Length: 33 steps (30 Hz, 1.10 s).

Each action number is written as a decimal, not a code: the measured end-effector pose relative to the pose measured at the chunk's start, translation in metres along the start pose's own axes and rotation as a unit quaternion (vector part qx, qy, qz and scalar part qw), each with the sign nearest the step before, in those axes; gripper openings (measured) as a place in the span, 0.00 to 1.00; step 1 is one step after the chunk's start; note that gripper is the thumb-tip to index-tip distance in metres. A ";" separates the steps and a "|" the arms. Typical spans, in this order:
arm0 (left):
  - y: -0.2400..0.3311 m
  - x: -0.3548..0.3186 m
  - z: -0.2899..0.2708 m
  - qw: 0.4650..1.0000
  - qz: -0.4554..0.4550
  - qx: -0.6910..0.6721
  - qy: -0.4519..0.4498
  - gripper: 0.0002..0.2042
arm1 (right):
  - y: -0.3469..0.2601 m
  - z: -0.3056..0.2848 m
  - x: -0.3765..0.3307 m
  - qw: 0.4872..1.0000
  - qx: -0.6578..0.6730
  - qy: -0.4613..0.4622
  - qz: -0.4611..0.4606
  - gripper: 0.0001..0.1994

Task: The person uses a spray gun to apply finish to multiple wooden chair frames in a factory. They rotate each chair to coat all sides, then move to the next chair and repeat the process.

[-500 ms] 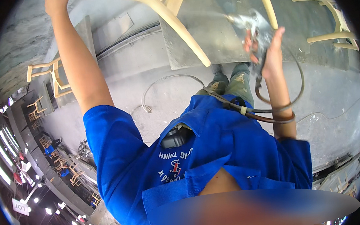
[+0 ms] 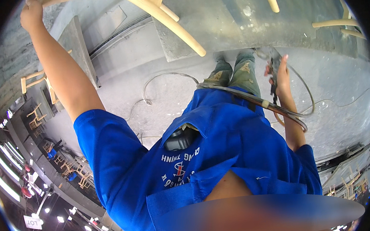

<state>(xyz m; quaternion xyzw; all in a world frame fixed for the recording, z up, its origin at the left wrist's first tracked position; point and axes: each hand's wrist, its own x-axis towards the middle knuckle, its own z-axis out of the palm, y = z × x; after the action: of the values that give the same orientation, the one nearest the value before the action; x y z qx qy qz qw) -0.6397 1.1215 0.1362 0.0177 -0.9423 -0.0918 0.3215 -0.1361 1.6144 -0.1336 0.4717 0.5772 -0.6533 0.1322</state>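
Reaching up to the top left, my left hand (image 2: pixel 32 15) is closed around the end of a pale wooden chair frame (image 2: pixel 162 19). One curved leg of the frame slants down toward my feet, and its upper part is cut off by the picture's top edge. My right hand (image 2: pixel 282 77) holds a spray gun (image 2: pixel 271 63) low beside my right trouser leg, its fingers wrapped around the grip. A brown-grey hose (image 2: pixel 273 106) runs from the gun's side across my waist. The gun's nozzle end is blurred.
A grey board-like platform (image 2: pixel 214 35) lies before my feet. More wooden chair frames stand at the right (image 2: pixel 336 23) and left (image 2: pixel 34 80). A thin hose (image 2: pixel 145 86) loops over the concrete floor (image 2: pixel 115 86). Rows of chairs and lit lamps are farther left.
My right hand has lowered the spray gun from over the platform toward my legs. My left hand has shifted left, and the chair frame has moved left and up in view.
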 end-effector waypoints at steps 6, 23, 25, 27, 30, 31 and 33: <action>0.007 -0.018 -0.012 1.000 0.003 0.005 0.017 0.23 | -0.049 0.101 0.061 0.964 0.170 -0.134 -0.157 0.43; 0.003 -0.043 0.011 0.887 0.022 -0.448 0.108 0.24 | -0.034 0.115 0.066 0.992 0.053 -0.062 -0.098 0.42; 0.006 -0.048 0.013 0.878 0.019 -0.459 0.136 0.24 | -0.083 0.115 0.043 0.973 0.061 -0.111 -0.193 0.44; 0.006 -0.054 0.012 0.883 0.029 -0.440 0.161 0.26 | -0.138 0.130 0.025 0.939 0.111 -0.184 -0.267 0.45; 0.001 -0.061 0.005 0.882 0.055 -0.444 0.151 0.25 | -0.212 0.180 0.001 0.898 0.201 -0.248 -0.302 0.39; -0.002 -0.062 0.004 0.883 0.060 -0.441 0.149 0.25 | -0.228 0.201 -0.004 0.886 0.243 -0.257 -0.298 0.34; -0.005 -0.062 0.001 0.885 0.071 -0.437 0.145 0.25 | -0.249 0.220 -0.012 0.886 0.250 -0.252 -0.298 0.32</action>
<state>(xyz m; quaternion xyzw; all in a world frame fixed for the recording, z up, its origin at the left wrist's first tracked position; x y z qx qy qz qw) -0.5915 1.1222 0.0967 -0.1782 -0.7484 -0.4677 0.4352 -0.4107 1.4908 0.0075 0.1142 0.4558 -0.8813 -0.0498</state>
